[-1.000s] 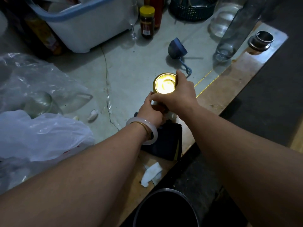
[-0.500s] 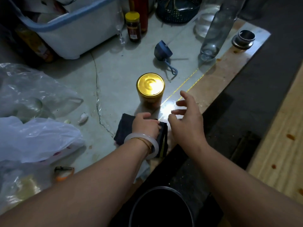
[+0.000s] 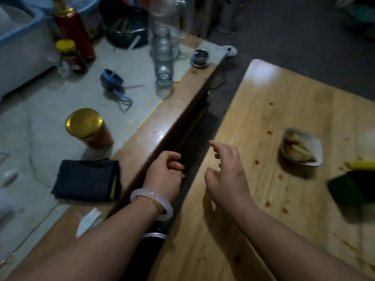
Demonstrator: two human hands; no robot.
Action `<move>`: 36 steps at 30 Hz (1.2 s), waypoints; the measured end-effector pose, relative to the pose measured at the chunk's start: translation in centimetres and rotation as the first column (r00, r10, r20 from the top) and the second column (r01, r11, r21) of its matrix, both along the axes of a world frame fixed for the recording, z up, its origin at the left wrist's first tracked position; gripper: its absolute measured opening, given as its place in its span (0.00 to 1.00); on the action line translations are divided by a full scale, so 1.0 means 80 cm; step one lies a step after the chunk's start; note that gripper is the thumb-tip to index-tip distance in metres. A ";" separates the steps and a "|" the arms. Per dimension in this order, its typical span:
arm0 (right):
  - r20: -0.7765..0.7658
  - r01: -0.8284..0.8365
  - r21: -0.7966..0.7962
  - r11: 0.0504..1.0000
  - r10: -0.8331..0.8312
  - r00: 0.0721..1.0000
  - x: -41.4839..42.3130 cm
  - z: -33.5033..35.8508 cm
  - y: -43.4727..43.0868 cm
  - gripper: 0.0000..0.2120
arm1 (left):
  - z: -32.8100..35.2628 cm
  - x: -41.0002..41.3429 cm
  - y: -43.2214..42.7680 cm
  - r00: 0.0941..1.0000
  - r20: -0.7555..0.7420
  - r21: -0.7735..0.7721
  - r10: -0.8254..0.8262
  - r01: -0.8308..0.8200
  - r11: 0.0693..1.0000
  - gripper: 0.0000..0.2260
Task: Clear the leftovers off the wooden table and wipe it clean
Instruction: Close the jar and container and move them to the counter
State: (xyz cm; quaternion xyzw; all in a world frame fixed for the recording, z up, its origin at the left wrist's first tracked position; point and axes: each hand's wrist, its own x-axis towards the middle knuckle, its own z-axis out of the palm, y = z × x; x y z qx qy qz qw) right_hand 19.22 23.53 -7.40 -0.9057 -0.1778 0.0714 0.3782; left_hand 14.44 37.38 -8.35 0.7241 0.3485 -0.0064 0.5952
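Note:
The wooden table (image 3: 263, 122) fills the right half of the view, spotted with brown sauce drips. On it sits a small white dish (image 3: 302, 148) of pale food leftovers, and a green and yellow object (image 3: 353, 183) lies blurred at the right edge. My right hand (image 3: 227, 177) hovers over the table's left part with fingers spread, holding nothing. My left hand (image 3: 164, 173), a pale bangle on its wrist, hangs loosely curled and empty over the gap between the two tables. A folded dark cloth (image 3: 87, 179) lies on the left table.
The left table (image 3: 142, 142) holds a gold-lidded jar (image 3: 87, 126), a blue lid with a strap (image 3: 111, 80), a clear glass bottle (image 3: 162, 57), a metal ring (image 3: 199, 57), a yellow-capped jar (image 3: 69, 55), a red bottle (image 3: 71, 25) and a white tub (image 3: 18, 47). A dark bin's rim (image 3: 155, 236) shows below.
The view has swung right, bringing the wooden table in. My left hand has come off the dark cloth. Both hands have moved right, away from the gold-lidded jar.

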 end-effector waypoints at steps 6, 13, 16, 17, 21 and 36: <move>0.076 0.205 -0.260 0.943 -0.192 0.979 0.048 0.029 -0.117 0.31 | 0.035 0.035 -0.101 0.960 0.046 0.142 -0.278 0.269 0.953 0.14; -0.051 0.327 -0.459 0.826 -0.392 0.919 0.117 0.030 -0.198 0.46 | 0.041 0.071 -0.197 0.912 -0.023 0.197 -0.410 0.406 0.892 0.15; -0.129 0.303 -0.499 0.812 -0.415 0.900 0.149 0.027 -0.210 0.56 | 0.038 0.084 -0.225 0.907 -0.052 0.193 -0.418 0.420 0.887 0.15; -0.165 0.312 -0.484 0.817 -0.436 0.885 0.158 0.025 -0.214 0.59 | 0.037 0.089 -0.235 0.908 -0.056 0.187 -0.415 0.418 0.889 0.15; -0.288 0.338 -0.387 0.858 -0.461 0.839 0.181 0.017 -0.216 0.65 | 0.034 0.103 -0.261 0.920 -0.068 0.149 -0.385 0.391 0.908 0.14; -0.274 0.271 -0.343 0.899 -0.372 0.887 0.160 0.006 -0.216 0.64 | 0.007 0.128 -0.258 0.973 -0.101 0.026 -0.207 0.211 0.977 0.13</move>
